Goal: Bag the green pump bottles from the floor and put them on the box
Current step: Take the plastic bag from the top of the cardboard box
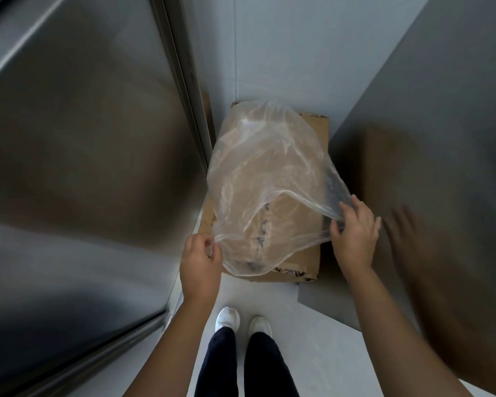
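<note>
A clear plastic bag (264, 173) billows open in front of me, held above a brown cardboard box (312, 253) that stands on the pale floor. My left hand (201, 262) pinches the bag's rim at its lower left. At the lower right, my right hand (355, 233) grips the rim with fingers bunched on the plastic. The bag looks empty; through it I see only the box top. No green pump bottle is in view.
A tall stainless steel surface (83, 167) fills the left side, close to the box. A grey glossy panel (441, 138) stands on the right and reflects my hand and the box. My white shoes (242, 322) stand on the floor just before the box.
</note>
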